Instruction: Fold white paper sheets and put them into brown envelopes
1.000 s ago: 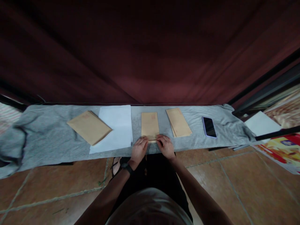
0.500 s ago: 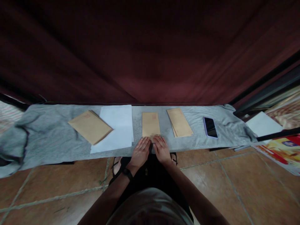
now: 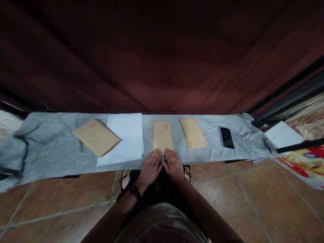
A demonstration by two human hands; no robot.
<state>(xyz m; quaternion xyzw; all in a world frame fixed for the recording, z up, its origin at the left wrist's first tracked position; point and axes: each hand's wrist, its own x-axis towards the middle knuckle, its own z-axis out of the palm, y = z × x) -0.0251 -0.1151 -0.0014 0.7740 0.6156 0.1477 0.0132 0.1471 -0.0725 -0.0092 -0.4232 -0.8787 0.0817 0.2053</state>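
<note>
A single brown paper envelope (image 3: 162, 135) lies flat in the middle of the cloth-covered bench, its near end under my fingertips. My left hand (image 3: 151, 167) is flat, fingers stretched out over the envelope's near left corner. On the near right corner rest the fingers of my right hand (image 3: 173, 165), also straight and flat. A strip of the envelope shows between the two hands. To the right lies a small stack of brown envelopes (image 3: 194, 132). Further left, a thicker stack of envelopes (image 3: 96, 137) partly covers white paper sheets (image 3: 129, 138).
A phone (image 3: 227, 137) with a purple case lies on the grey cloth (image 3: 58, 145) at the right. Beyond the bench hangs a dark red curtain (image 3: 162, 67). At the far right are a white sheet (image 3: 285, 134) and a colourful printed package (image 3: 303, 165). Tiled floor surrounds my feet.
My right hand's fingers have straightened and moved slightly, baring more of the envelope's near edge. My left hand stays nearly in place. The envelopes, paper and phone keep their places.
</note>
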